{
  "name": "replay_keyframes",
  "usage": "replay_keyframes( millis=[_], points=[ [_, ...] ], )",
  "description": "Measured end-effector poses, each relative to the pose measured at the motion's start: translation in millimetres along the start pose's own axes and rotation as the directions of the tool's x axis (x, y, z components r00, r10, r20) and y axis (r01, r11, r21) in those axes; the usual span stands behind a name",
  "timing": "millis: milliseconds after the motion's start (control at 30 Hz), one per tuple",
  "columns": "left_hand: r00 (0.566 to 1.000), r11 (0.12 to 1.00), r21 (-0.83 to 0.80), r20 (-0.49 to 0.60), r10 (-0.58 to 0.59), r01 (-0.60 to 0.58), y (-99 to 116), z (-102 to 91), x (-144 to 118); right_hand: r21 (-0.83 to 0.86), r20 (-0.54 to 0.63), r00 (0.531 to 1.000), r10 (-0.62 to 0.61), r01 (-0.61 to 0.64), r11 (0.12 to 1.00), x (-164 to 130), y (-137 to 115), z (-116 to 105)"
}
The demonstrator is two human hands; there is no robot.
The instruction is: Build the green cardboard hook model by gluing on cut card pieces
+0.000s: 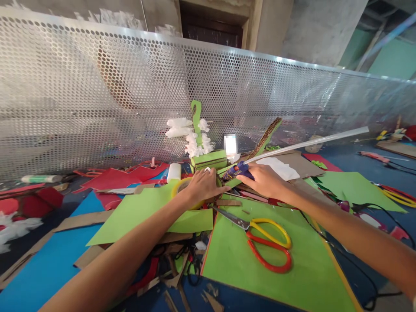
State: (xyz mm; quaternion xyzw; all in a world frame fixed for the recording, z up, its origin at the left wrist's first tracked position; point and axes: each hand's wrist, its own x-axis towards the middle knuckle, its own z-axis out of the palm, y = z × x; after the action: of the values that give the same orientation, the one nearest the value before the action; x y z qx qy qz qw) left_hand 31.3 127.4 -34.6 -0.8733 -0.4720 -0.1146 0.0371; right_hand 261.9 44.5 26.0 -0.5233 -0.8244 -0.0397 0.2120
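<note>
My right hand point(264, 178) is wrapped around a blue glue gun point(231, 172), its nozzle pointing left and down. A long clear glue stick point(308, 144) runs out of its back end. Close to the nozzle, my left hand point(203, 185) has its fingers curled over a green cardboard piece point(222, 184), thumb toward the gun. Just beyond stands a green cardboard model point(209, 161) with a curled upright strip point(196, 119) and white crumpled tufts point(194, 145). A yellow tape roll point(177, 187) lies partly under my left hand. What the nozzle touches is hard to make out.
Scissors point(247, 224) with red and yellow handles lie on a green sheet point(260, 268). Blue card point(42, 268), red scraps point(130, 177) and cardboard bits surround them. A black cord point(344, 255) runs at right. A perforated metal panel point(136, 95) stands behind.
</note>
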Motion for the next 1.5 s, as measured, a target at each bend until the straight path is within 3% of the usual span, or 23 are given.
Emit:
replay_keyframes(
  millis=[233, 433, 867, 1333, 1500],
  points=[
    [1.0, 1.0, -0.004, 0.008, 0.013, -0.013, 0.4, -3.9, -0.4, -0.204, 0.022, 0.999, 0.042, -0.037, 0.978, -2.7, 10.0, -11.0],
    [1.0, 1.0, 0.001, -0.009, 0.016, -0.016, -2.4, -1.8, -1.1, -0.343, 0.027, 0.992, 0.123, -0.106, 0.933, -7.7, 2.8, -21.0],
    [1.0, 1.0, 0.011, 0.001, 0.021, -0.021, 1.4, -7.9, -1.9, -0.406, 0.03, 0.997, 0.076, -0.057, 0.912, -9.2, 7.5, -14.6],
    [1.0, 0.999, -0.028, -0.007, 0.019, -0.019, -0.3, -5.9, -2.0, -0.256, 0.065, 0.995, 0.07, -0.051, 0.965, -6.6, 7.6, -15.8],
    [1.0, 1.0, -0.015, 0.003, 0.015, -0.015, 1.1, -7.9, -1.8, -0.298, 0.059, 0.995, 0.08, -0.058, 0.953, -7.1, 15.4, -19.1]
  ],
)
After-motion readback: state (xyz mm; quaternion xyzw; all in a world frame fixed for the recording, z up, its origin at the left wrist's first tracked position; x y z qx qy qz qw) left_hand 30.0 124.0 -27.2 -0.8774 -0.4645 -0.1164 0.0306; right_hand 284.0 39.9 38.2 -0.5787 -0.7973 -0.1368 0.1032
